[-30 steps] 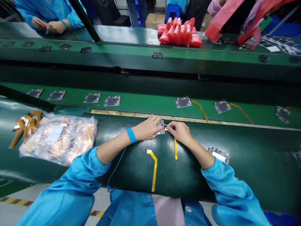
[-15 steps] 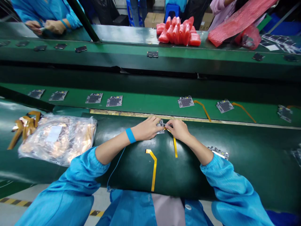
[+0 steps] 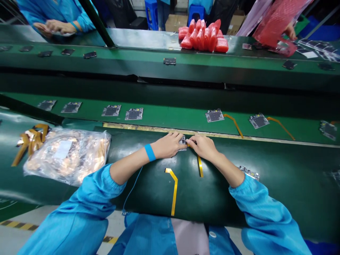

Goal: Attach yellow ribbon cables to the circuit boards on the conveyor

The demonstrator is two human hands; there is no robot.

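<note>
Frame centre: left hand (image 3: 168, 146) pins a small grey circuit board (image 3: 182, 142) to the dark green mat (image 3: 148, 187); right hand (image 3: 204, 147) pinches the top end of a thin yellow flex cable (image 3: 200, 165) vs. the board's edge. Looks like the seating step; next needs exact alignment & firm press. Spare L-shaped yellow flex strip (image 3: 174, 187) lies just below.

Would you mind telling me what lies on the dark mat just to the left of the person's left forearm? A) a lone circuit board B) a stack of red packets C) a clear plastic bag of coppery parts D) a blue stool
C: a clear plastic bag full of coppery parts lies on the dark mat, left of the left hand and its forearm.
</note>
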